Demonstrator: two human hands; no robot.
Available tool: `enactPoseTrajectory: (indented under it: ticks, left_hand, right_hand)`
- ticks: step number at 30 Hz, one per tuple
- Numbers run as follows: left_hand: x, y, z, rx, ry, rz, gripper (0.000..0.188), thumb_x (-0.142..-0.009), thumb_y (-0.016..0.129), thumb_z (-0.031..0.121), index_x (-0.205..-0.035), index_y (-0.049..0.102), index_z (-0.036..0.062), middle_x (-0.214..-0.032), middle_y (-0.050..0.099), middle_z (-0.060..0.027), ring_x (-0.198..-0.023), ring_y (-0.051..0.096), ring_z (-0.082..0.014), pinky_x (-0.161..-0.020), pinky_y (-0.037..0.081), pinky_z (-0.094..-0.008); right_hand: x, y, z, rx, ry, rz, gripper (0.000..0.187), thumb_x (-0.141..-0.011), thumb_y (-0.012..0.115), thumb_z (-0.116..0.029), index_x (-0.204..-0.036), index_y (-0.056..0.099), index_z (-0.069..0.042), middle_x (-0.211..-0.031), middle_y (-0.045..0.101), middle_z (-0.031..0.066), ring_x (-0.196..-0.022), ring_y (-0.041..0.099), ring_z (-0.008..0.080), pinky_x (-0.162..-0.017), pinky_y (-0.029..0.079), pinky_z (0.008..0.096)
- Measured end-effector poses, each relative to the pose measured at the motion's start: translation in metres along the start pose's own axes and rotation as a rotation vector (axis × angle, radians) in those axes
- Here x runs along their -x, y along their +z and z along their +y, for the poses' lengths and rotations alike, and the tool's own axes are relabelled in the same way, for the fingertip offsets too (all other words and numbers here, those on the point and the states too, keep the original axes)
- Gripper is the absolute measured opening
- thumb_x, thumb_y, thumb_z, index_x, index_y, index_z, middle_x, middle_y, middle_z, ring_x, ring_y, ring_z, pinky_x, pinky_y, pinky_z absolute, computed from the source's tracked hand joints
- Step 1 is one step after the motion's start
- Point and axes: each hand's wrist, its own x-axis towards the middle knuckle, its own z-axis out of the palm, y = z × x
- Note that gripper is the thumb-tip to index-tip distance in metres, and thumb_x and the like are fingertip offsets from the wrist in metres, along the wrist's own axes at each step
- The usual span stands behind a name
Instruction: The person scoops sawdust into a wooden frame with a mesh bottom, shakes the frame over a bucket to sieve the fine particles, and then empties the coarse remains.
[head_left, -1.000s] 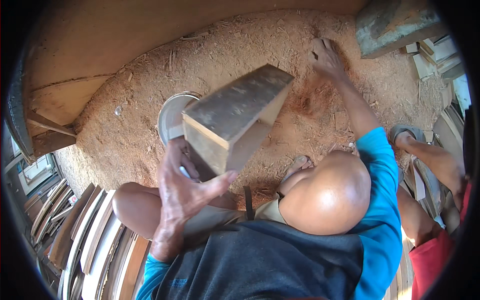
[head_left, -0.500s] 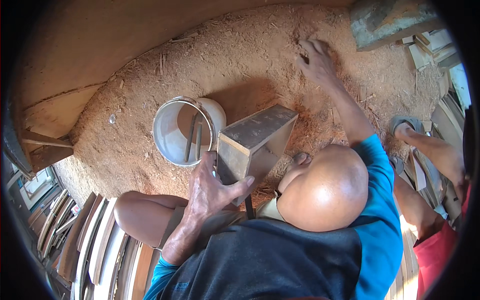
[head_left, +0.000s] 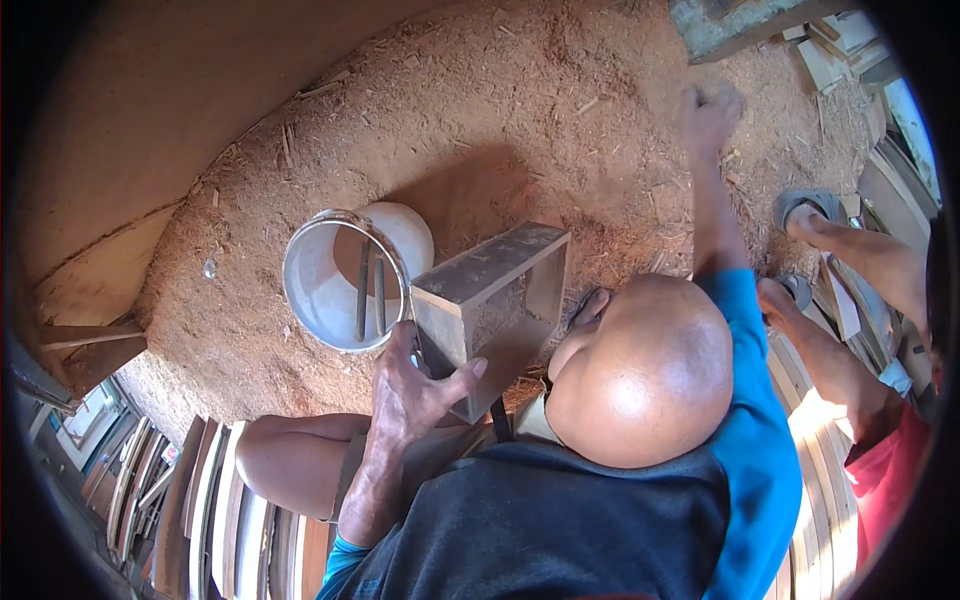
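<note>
**Left hand grips a wooden box on a sawdust floor, right hand reaches far ahead**

Seen from above through a wide, curved lens. The person's left hand [head_left: 415,385] comes up from the lower edge and clamps the near corner of an open wooden box [head_left: 490,310] — the thumb juts out to the right across the box's lower side, and the other fingers wrap round its left edge. The box is a hollow rectangular frame of plain boards, tilted, resting on the sawdust floor [head_left: 300,180] near the middle of the view, with its dusty top board facing up.

Just to the left of the box, touching or nearly touching it, lies a white bucket [head_left: 345,280] on its side, its round mouth open toward the camera. Two thin dark rods lie inside it.

The right hand [head_left: 708,112] stretches well ahead, at the end of an arm in a blue sleeve [head_left: 745,330], and presses down into the sawdust near the top of the view. Its fingers look curled together, though whether they hold anything I cannot tell.

At the right edge, another person's bare legs and a foot in a grey sandal [head_left: 805,205] rest on the floor, beside red shorts [head_left: 890,480]. Stacked wooden slats [head_left: 200,510] fill the lower left corner.
</note>
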Motion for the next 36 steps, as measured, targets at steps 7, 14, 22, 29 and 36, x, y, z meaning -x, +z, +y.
enactPoseTrajectory:
  ticks: [7,14,22,29,36]
  left_hand:
    - [-0.011,0.0,-0.002,-0.011,0.012,-0.029,0.07,-0.069,0.085,0.036,-0.113,0.053,-0.0074,-0.095,0.068,-0.0237,-0.084,0.07,-0.0315,-0.073,0.056,-0.0403]
    - [-0.016,-0.001,0.008,-0.068,0.067,-0.009,0.073,-0.072,0.083,0.034,-0.121,0.05,-0.0082,-0.098,0.068,-0.0256,-0.09,0.069,-0.035,-0.079,0.055,-0.0425]
    - [-0.023,0.006,0.01,-0.055,0.035,-0.018,0.075,-0.075,0.08,0.037,-0.127,0.047,-0.0075,-0.104,0.067,-0.0278,-0.097,0.068,-0.0387,-0.084,0.053,-0.0443]
    - [-0.024,0.002,0.018,-0.143,0.014,-0.06,0.078,-0.075,0.08,0.038,-0.127,0.045,-0.008,-0.105,0.066,-0.0301,-0.1,0.067,-0.041,-0.085,0.053,-0.0458]
    - [-0.017,0.008,-0.002,-0.071,0.029,0.015,0.078,-0.075,0.08,0.039,-0.124,0.044,-0.0088,-0.101,0.064,-0.0285,-0.093,0.066,-0.0407,-0.082,0.052,-0.0459]
  right_hand:
    - [-0.01,0.013,0.032,-0.098,-0.158,-0.238,0.045,-0.082,0.063,-0.025,-0.117,0.058,0.003,-0.123,0.055,0.0269,-0.117,0.051,0.0424,-0.102,0.041,0.0463]
    - [-0.018,-0.021,0.005,-0.34,-0.073,-0.511,0.033,-0.082,0.06,-0.021,-0.103,0.061,0.005,-0.104,0.062,0.0248,-0.107,0.054,0.0436,-0.096,0.044,0.0481]
    - [-0.012,0.025,0.026,-0.117,-0.025,-0.349,0.038,-0.084,0.059,-0.024,-0.113,0.058,0.001,-0.119,0.056,0.0268,-0.114,0.051,0.0427,-0.098,0.04,0.0516]
    - [0.036,-0.077,-0.066,-0.219,-0.115,-0.509,0.054,-0.092,0.058,-0.031,-0.136,0.049,-0.002,-0.139,0.042,0.0275,-0.133,0.038,0.0421,-0.111,0.03,0.0514]
    - [0.04,-0.086,0.082,0.253,0.014,-0.289,0.057,-0.094,0.055,-0.04,-0.136,0.05,-0.001,-0.137,0.047,0.0295,-0.128,0.044,0.0454,-0.107,0.035,0.0525]
